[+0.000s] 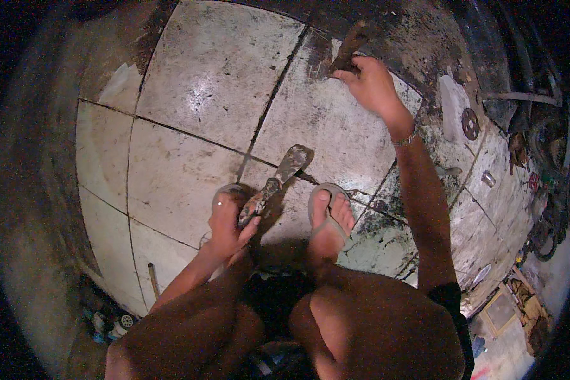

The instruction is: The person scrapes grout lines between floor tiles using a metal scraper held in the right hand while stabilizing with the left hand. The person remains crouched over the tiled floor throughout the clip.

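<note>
My left hand [227, 225] is closed around the handle of a dirty putty knife [292, 163]. Its flat, grime-smeared blade slants up and right, above the tiles between my feet. Far to the right, my stretched-out right hand [372, 85] has its thumb and fingers closed on a dark brown, elongated piece [347, 54] at the edge of the pale tiles. What that piece is made of cannot be told, and part of it is hidden by the fingers.
Worn, stained white tiles [202, 82] form the floor. To the right lie a dark disc with holes [470, 123], a small metal cylinder [488, 179] and a wooden frame [500, 311]. My sandalled right foot [329, 221] stands close by. A thin stick [153, 280] lies at left.
</note>
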Action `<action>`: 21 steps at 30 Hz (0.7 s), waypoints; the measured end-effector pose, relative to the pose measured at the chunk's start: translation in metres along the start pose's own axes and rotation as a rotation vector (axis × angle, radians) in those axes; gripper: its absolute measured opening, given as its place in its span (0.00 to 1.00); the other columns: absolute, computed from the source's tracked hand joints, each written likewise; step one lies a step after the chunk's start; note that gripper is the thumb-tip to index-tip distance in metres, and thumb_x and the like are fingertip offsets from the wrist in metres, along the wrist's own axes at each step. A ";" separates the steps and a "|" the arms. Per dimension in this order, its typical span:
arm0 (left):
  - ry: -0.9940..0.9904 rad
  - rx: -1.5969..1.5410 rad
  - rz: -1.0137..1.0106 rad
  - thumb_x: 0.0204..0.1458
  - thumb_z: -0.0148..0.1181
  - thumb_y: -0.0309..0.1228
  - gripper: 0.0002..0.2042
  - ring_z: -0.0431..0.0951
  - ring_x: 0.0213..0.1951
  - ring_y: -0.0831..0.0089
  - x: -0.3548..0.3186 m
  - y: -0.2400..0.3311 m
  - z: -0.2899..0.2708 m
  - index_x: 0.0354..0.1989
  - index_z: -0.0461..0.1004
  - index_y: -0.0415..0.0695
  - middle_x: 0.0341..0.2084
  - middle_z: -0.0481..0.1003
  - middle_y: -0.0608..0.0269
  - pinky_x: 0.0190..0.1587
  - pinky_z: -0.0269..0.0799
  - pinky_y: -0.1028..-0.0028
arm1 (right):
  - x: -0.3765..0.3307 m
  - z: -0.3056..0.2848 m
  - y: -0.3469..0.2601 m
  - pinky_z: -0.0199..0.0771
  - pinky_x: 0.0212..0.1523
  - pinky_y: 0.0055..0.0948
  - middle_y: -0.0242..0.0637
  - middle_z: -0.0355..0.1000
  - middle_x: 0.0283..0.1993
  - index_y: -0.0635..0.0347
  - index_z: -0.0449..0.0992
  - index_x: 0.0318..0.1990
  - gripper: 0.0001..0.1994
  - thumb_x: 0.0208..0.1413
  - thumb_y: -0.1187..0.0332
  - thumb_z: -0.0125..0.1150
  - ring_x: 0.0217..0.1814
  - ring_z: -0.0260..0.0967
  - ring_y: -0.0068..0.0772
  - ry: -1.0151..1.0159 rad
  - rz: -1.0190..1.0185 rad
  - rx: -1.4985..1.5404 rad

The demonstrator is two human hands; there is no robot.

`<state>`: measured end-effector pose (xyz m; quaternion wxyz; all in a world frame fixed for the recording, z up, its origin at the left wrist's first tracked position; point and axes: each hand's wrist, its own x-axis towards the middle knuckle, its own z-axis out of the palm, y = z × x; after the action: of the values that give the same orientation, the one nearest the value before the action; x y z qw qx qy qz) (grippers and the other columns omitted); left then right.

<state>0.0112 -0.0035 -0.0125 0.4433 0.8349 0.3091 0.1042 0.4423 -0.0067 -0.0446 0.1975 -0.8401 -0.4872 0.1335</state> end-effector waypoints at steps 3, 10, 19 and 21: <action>0.003 -0.004 -0.033 0.48 0.69 0.37 0.23 0.72 0.47 0.42 0.000 0.001 0.002 0.50 0.72 0.38 0.44 0.73 0.44 0.49 0.69 0.52 | 0.000 0.002 0.000 0.76 0.44 0.44 0.55 0.79 0.39 0.67 0.81 0.41 0.18 0.55 0.57 0.71 0.43 0.77 0.57 -0.022 -0.007 0.100; -0.023 0.022 -0.009 0.50 0.68 0.36 0.24 0.72 0.48 0.42 0.001 0.002 0.000 0.54 0.72 0.39 0.47 0.73 0.44 0.50 0.69 0.52 | -0.001 -0.005 0.001 0.77 0.45 0.43 0.53 0.80 0.39 0.69 0.81 0.42 0.19 0.55 0.58 0.71 0.43 0.79 0.52 -0.077 0.007 0.122; -0.024 0.028 0.036 0.50 0.68 0.36 0.23 0.72 0.48 0.43 0.004 0.002 0.000 0.51 0.71 0.38 0.45 0.74 0.46 0.51 0.68 0.52 | 0.002 -0.005 0.003 0.77 0.49 0.50 0.54 0.79 0.42 0.61 0.83 0.43 0.19 0.54 0.53 0.69 0.46 0.77 0.59 -0.075 0.156 0.046; -0.013 0.017 0.007 0.50 0.68 0.36 0.23 0.72 0.48 0.43 0.003 0.003 0.000 0.51 0.71 0.38 0.45 0.73 0.46 0.51 0.68 0.52 | 0.000 -0.006 0.003 0.76 0.43 0.45 0.52 0.80 0.37 0.64 0.82 0.41 0.20 0.54 0.54 0.71 0.41 0.79 0.54 -0.099 0.047 0.095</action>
<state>0.0148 -0.0027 -0.0104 0.4380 0.8403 0.3041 0.0978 0.4467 -0.0096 -0.0410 0.2098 -0.8334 -0.4695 0.2025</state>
